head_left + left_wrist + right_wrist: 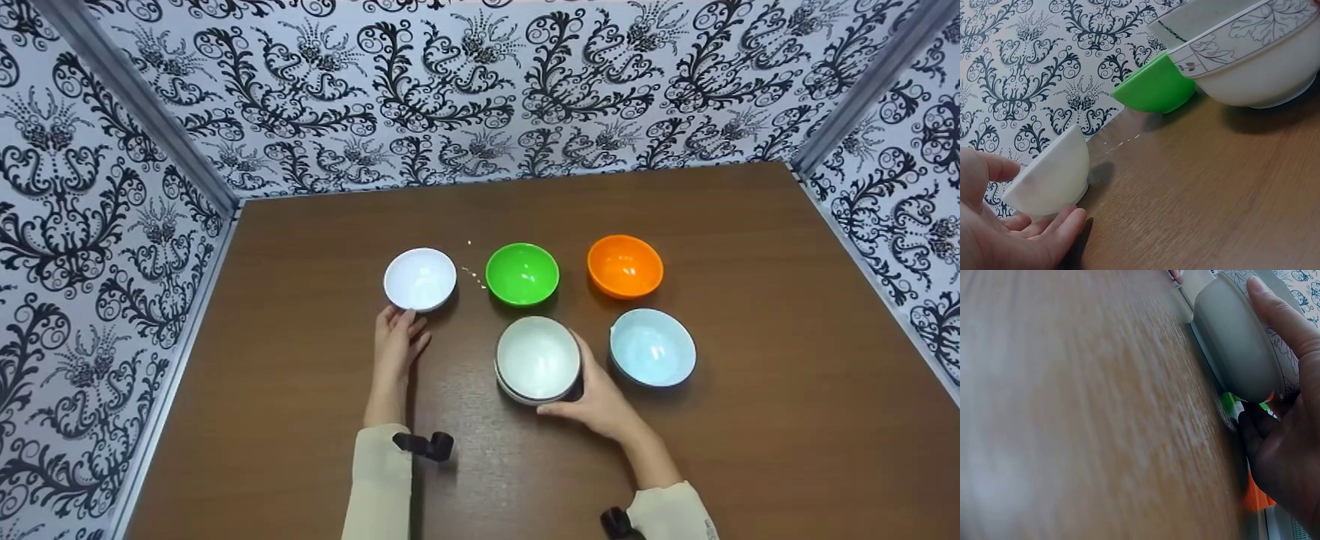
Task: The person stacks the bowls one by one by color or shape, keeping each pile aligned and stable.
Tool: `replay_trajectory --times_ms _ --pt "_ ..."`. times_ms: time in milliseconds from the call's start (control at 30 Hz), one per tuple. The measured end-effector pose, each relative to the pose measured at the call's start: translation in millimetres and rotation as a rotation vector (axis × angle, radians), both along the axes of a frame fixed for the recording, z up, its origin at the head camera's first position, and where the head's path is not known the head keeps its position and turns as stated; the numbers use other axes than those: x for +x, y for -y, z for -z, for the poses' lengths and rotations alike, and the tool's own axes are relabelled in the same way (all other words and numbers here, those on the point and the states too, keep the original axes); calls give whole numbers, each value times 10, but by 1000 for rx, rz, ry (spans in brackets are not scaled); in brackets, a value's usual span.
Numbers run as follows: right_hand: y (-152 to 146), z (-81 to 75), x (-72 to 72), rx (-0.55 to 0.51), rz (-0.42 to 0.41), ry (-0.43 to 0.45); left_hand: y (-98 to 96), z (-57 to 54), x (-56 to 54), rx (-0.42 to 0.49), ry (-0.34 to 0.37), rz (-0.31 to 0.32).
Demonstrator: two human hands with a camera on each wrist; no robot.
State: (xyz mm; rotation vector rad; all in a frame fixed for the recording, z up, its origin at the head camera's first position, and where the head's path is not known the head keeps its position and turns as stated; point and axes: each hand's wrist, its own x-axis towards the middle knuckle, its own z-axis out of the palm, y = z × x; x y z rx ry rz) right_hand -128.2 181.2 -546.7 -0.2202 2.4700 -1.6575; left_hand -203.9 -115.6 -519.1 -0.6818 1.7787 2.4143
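A small plain white bowl (420,280) stands upright at the left of the table. My left hand (394,341) is at its near side, fingertips right at the bowl. In the left wrist view the thumb is by the rim and the fairly straight fingers lie low beside the base. My right hand (600,401) grips a pair of nested bowls (538,358) from the right, with the thumb in front and the other fingers behind. The outer bowl (1258,67) is white with a grey leaf pattern; the inner one has a dark green line near its rim.
Behind the nested bowls stands a green bowl (523,274), with an orange bowl (625,266) to its right. A light blue bowl (652,348) is right of my right hand. Several small pale bits (474,277) lie between the white and green bowls. Patterned walls (480,90) enclose the table.
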Motion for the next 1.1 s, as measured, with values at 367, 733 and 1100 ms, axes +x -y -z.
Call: replay_trajectory --times_ms 367,733,1100 --pt "1 18 -4 -4 2 -3 6 -8 -62 -2 -26 2" --pt "-2 15 -9 2 -3 -30 -14 24 -124 -79 -59 -15" --pt "-5 23 -3 0 5 -16 -20 30 -132 -80 -60 -23"
